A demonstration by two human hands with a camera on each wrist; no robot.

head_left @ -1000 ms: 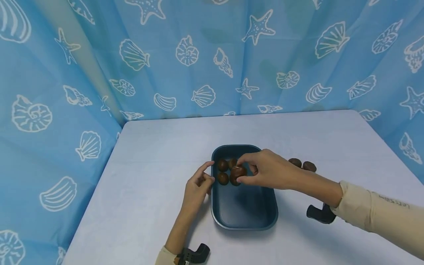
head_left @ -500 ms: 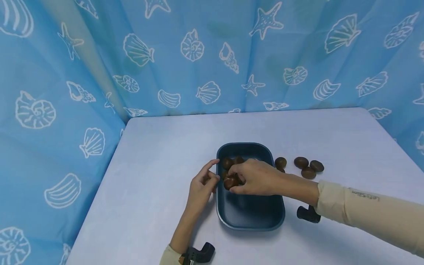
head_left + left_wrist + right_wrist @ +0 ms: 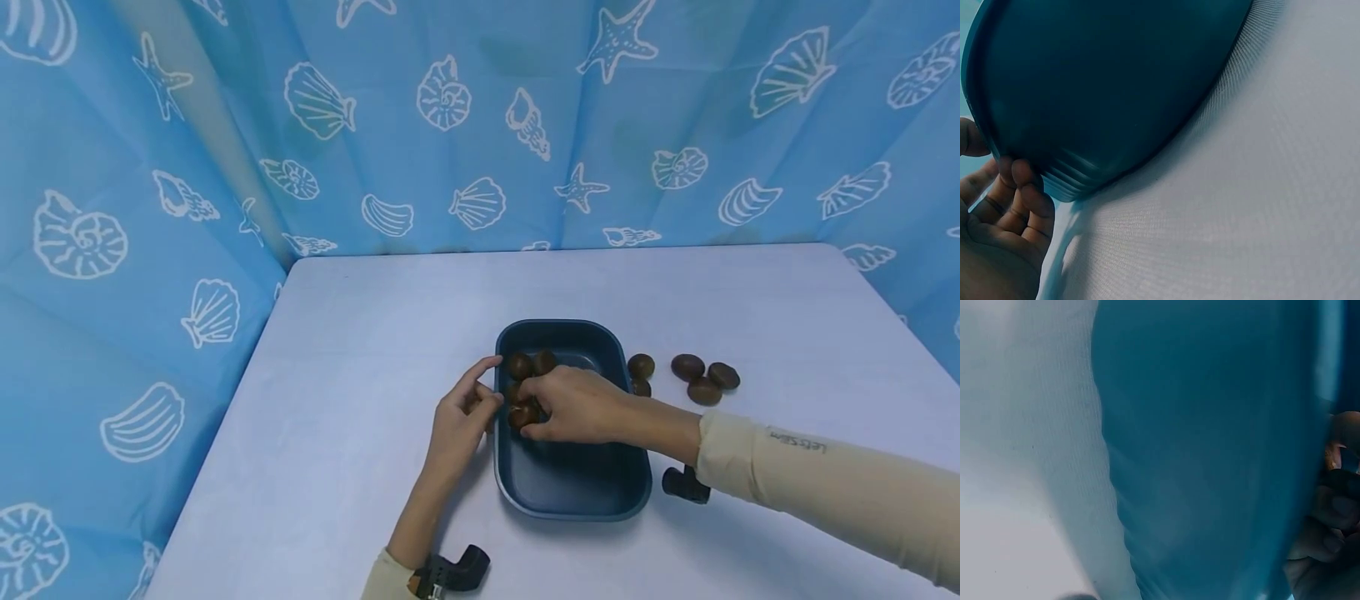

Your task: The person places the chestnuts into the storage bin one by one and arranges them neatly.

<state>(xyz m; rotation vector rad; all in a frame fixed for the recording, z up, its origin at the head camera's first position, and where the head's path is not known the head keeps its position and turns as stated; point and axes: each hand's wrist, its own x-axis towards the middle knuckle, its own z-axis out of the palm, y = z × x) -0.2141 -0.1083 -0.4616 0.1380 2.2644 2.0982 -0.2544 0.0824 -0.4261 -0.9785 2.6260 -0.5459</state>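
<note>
In the head view, a dark blue rectangular tray (image 3: 573, 492) stands on the white-covered table. My left hand (image 3: 455, 429) holds its left rim, with index finger and thumb at the edge; the left wrist view shows curled fingers (image 3: 1036, 203) against the outer wall. Reaching in from the right, my right hand (image 3: 581, 406) pinches a shiny brown chestnut (image 3: 522, 417) low inside the tray. Further chestnuts (image 3: 519, 367) sit behind it along the tray's left side, partly covered by the fingers. The right wrist view mostly shows the tray's outer wall (image 3: 1191, 450), hiding much of that hand.
Just right of the tray lie two chestnuts (image 3: 641, 367), one partly behind the right forearm. Farther right is a cluster of three chestnuts (image 3: 704, 391). A blue shell-print curtain (image 3: 480, 125) hangs behind and to the left of the table (image 3: 375, 333).
My right hand has moved toward the front and down, carrying the chestnut from over the others to the near end of the group. The left hand keeps its place at the rim.
</note>
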